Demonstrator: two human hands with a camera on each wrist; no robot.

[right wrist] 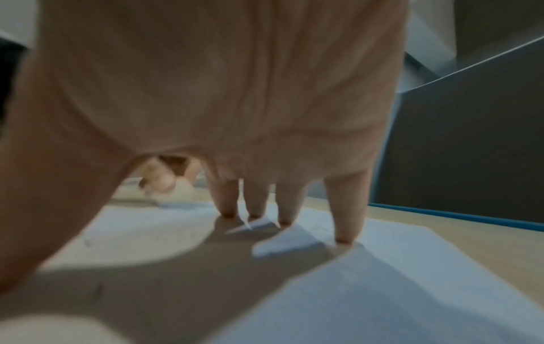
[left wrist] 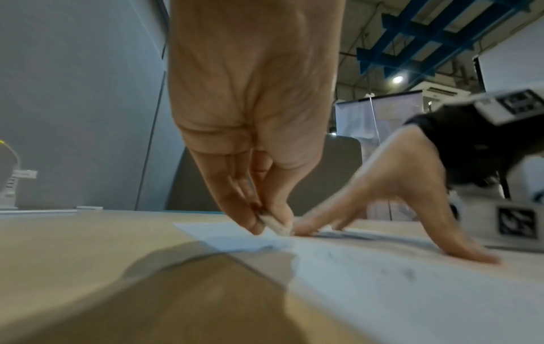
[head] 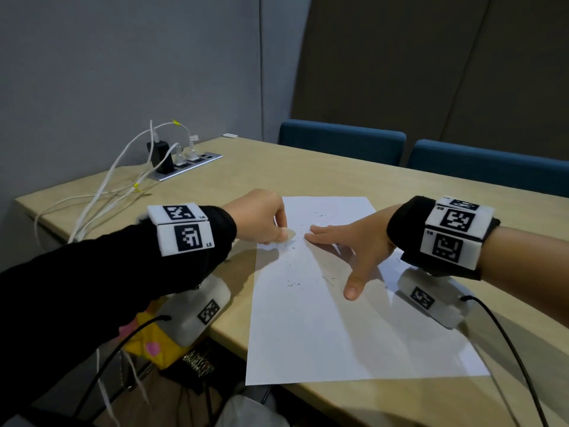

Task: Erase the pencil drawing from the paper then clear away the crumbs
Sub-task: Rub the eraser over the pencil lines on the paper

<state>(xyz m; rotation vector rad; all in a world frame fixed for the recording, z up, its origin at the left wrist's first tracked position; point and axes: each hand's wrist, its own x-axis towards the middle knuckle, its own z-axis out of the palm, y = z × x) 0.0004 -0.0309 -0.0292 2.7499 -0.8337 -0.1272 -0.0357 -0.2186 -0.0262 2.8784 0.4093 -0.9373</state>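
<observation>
A white sheet of paper (head: 323,328) lies on the wooden table (head: 400,186), with faint pencil marks and dark eraser crumbs (head: 292,283) scattered over its upper half. My left hand (head: 271,223) pinches a small white eraser (head: 288,235) against the paper near its left edge; the eraser (left wrist: 278,225) shows between thumb and fingertips in the left wrist view. My right hand (head: 345,257) lies on the sheet with fingers (right wrist: 256,202) straight and spread, pressing the paper (right wrist: 382,291) down just right of the eraser.
A power strip (head: 184,163) with a black charger and white cables (head: 101,195) sits at the table's back left. Two blue chair backs (head: 341,140) stand behind the table. A yellow bag (head: 154,343) and dark cables hang below the near edge.
</observation>
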